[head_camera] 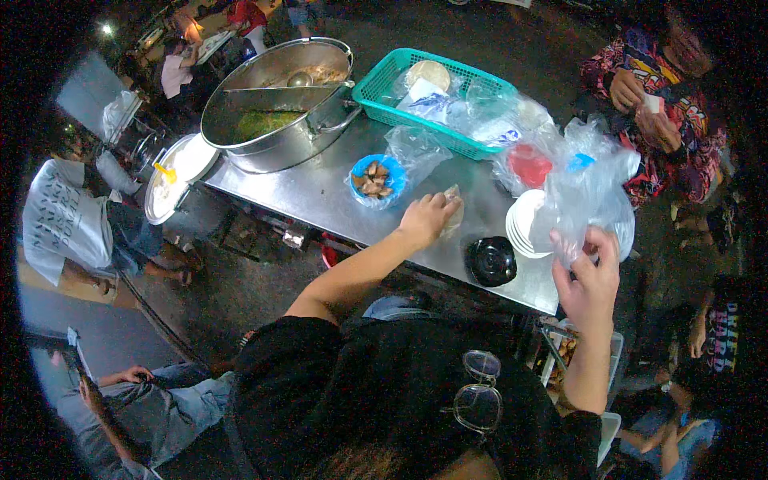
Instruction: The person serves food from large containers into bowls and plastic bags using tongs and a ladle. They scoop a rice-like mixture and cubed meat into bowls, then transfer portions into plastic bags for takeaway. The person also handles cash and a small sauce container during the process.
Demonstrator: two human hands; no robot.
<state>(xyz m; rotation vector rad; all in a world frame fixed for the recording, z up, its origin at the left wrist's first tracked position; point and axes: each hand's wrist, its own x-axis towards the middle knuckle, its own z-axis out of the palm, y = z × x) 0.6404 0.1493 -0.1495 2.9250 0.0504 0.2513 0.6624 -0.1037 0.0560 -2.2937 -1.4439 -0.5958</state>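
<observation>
My left hand [429, 219] rests over a small clear plastic bag [454, 210] on the steel table [336, 207]; its fingers curl onto the bag, and whether they grip it is unclear. At the table's right end, my right hand [588, 276] pinches a clear plastic bag [576, 210] from a bunch of bags. A blue bowl lined with clear plastic [360, 168] holds chunks of food [375, 180], up and left of my left hand. Between my hands are a black bowl [492, 261] and a stack of white plates or lids [525, 225].
A large divided metal pot [282, 144] with a ladle stands at the table's left end. Behind the bowl is a teal plastic basket [372, 108] of bags and wrapped items. A round tray [159, 207] lies beside the pot. People are at the left, the upper right and lower right.
</observation>
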